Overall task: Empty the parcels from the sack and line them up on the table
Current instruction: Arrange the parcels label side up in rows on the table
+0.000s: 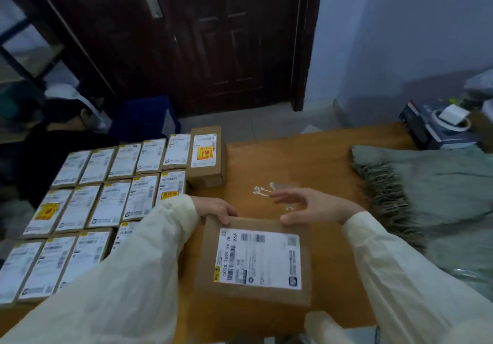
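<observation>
A brown cardboard parcel point(256, 261) with a white shipping label lies flat on the wooden table point(314, 157) in front of me. My left hand point(216, 209) grips its far left corner. My right hand point(312, 206) hovers over its far right edge with the fingers spread, the thumb touching the box. Several labelled parcels point(104, 197) lie in neat rows on the left half of the table. A taller box point(206, 157) stands at the far end of the rows. The grey-green sack point(432, 191) lies slumped on the right side of the table.
A tape dispenser point(437, 127) sits at the table's far right corner. A dark wooden door point(202, 37) stands behind the table. A person in black point(53, 141) sits low at the far left beside a blue bin point(144, 119).
</observation>
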`<state>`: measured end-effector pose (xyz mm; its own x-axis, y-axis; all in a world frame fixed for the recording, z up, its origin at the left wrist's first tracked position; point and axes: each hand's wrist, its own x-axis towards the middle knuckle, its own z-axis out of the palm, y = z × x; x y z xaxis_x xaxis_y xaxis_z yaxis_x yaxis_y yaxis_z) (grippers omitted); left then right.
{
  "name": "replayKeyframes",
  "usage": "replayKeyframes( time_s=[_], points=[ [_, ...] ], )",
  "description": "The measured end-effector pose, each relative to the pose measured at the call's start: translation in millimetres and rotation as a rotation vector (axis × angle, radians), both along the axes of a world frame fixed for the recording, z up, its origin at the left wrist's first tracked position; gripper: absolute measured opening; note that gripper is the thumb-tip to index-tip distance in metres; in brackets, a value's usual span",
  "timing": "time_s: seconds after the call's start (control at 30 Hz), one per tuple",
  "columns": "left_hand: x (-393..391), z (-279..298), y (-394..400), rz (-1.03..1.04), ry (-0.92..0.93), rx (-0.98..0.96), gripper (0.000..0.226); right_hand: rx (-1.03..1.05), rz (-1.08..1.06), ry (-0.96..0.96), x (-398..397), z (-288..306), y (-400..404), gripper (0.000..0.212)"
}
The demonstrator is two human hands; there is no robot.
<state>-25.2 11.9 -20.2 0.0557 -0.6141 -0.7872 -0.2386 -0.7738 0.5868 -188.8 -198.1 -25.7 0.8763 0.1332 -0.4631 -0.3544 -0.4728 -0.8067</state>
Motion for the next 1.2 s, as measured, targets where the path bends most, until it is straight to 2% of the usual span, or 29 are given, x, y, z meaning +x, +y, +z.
replayKeyframes(
  time_s=[0.1,0.2,0.27,0.33,0.37,0.4,0.43,0.5,0.57,0.67,0.73,0.83,1.03,1.2],
  points=[
    [9,12,-18,-0.174,0.041,0.037,0.100,-0.026,0.252,0.258,34,6,30,0.076],
    [27,1,-14,-0.192,0.070,0.037,0.091,0.080,0.212,0.344,46,-15,58,0.082],
    [41,-14,0,0.070,0.049,-0.063,0.065,0.153,0.026,0.298,43,-36,69,0.083],
    [56,-30,18,0.583,0.006,-0.286,0.023,0.277,-0.274,0.226,37,-54,75,0.075],
    [62,-38,27,0.806,-0.013,-0.373,0.015,0.366,-0.447,0.189,34,-61,78,0.072],
    [63,-46,34,0.944,-0.011,-0.410,0.016,0.456,-0.611,0.152,33,-71,80,0.073],
    [58,-55,42,0.979,0.007,-0.398,0.019,0.528,-0.756,0.114,33,-79,81,0.073],
    [32,-70,52,0.867,0.008,-0.338,0.038,0.602,-0.952,0.059,37,-89,87,0.067],
    [-2,-83,57,0.810,-0.005,-0.275,0.059,0.627,-0.991,0.058,44,-95,100,0.061],
    [-37,-104,66,0.960,-0.006,-0.286,0.074,0.610,-0.983,0.087,54,-99,134,0.048],
    [-45,-115,75,1.006,-0.069,-0.284,0.075,0.588,-1.034,0.097,58,-102,154,0.038],
    [-47,-121,91,0.964,-0.206,-0.249,0.077,0.499,-1.038,0.063,64,-106,176,0.033],
    [-43,-106,97,0.787,-0.540,-0.169,0.078,0.372,-0.986,0.015,75,-109,194,0.031],
    [-36,-101,99,0.677,-0.632,-0.083,0.074,0.333,-0.923,-0.020,85,-112,198,0.032]
  ],
)
